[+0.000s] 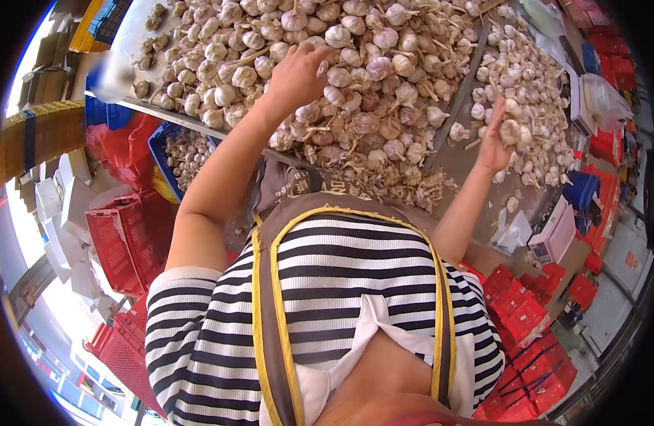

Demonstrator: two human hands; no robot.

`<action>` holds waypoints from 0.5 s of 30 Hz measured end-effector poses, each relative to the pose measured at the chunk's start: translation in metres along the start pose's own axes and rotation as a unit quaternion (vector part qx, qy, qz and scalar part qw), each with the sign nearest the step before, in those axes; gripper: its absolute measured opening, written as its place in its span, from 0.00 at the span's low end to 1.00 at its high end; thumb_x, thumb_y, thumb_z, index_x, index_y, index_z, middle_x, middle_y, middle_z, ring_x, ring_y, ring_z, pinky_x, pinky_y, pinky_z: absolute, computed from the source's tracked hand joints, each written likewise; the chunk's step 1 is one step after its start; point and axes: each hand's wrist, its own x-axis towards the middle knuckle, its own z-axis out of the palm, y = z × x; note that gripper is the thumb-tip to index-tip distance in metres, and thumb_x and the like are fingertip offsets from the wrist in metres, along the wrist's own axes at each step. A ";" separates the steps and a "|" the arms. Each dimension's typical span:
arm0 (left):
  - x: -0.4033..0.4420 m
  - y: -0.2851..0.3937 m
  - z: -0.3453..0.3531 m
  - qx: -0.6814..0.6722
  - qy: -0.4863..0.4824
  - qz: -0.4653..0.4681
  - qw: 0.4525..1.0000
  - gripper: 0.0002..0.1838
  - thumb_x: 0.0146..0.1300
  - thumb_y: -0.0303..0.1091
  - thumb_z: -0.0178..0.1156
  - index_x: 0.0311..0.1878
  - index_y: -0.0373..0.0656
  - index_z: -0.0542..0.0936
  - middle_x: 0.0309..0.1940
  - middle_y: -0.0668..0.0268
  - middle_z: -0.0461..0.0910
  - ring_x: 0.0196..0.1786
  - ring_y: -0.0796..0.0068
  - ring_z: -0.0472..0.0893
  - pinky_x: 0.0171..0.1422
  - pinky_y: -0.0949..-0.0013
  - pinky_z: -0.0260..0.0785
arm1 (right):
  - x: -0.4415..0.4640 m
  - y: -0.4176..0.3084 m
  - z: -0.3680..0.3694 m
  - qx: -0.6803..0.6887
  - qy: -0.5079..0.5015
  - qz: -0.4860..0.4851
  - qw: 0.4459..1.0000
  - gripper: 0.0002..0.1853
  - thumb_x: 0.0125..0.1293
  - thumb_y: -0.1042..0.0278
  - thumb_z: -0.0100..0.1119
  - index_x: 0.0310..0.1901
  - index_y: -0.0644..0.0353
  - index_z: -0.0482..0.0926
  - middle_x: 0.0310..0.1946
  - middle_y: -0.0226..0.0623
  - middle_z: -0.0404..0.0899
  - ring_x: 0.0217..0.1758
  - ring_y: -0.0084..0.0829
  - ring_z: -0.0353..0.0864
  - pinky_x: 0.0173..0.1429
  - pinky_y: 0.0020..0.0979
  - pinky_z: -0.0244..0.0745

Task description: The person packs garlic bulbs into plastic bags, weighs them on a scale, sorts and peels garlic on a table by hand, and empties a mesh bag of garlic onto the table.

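My left hand [298,74] is over the large heap of garlic bulbs [366,124], palm down. Its fingers are apart and slightly bent above the bulbs, with no bulb clearly held. At the right, my right hand [494,142] is upright with its fingers stretched out, beside the smaller heap of paler bulbs [529,85]. One larger-looking garlic bulb [510,131] is right against its palm side; no fingers wrap round it. Loose skins and stem bits [412,188] lie at the near edge of the large heap.
A metal divider [460,92] separates the two heaps. Below the table's left edge stands a blue crate [164,160] of small bulbs, with red crates [121,241] nearby. A blue container [581,190] and a pink-white box [553,231] are at the right. Red boxes [515,312] stand lower right.
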 end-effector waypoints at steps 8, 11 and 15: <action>0.002 -0.020 0.001 -0.069 -0.085 -0.098 0.989 0.25 0.53 0.36 0.63 0.57 0.50 0.73 0.48 0.56 0.75 0.50 0.58 0.78 0.53 0.60 0.74 | 0.065 0.059 -0.080 -0.776 0.219 -0.022 0.591 0.31 0.64 0.45 0.56 0.59 0.62 0.68 0.52 0.41 0.76 0.50 0.35 0.78 0.50 0.34 0.76; -0.004 -0.047 -0.015 -0.089 0.008 -0.114 0.989 0.25 0.53 0.39 0.64 0.56 0.49 0.74 0.48 0.57 0.77 0.46 0.60 0.81 0.50 0.60 0.75 | 0.098 0.063 -0.135 -0.924 0.157 0.006 0.349 0.35 0.53 0.42 0.68 0.54 0.62 0.73 0.45 0.39 0.79 0.47 0.33 0.78 0.48 0.33 0.74; -0.067 -0.091 -0.094 -0.002 0.073 -0.286 0.955 0.27 0.51 0.41 0.64 0.56 0.48 0.75 0.50 0.53 0.77 0.46 0.58 0.82 0.50 0.59 0.75 | 0.095 0.078 -0.132 -0.913 0.148 -0.046 0.377 0.32 0.51 0.48 0.70 0.51 0.63 0.75 0.40 0.35 0.80 0.41 0.31 0.79 0.45 0.31 0.73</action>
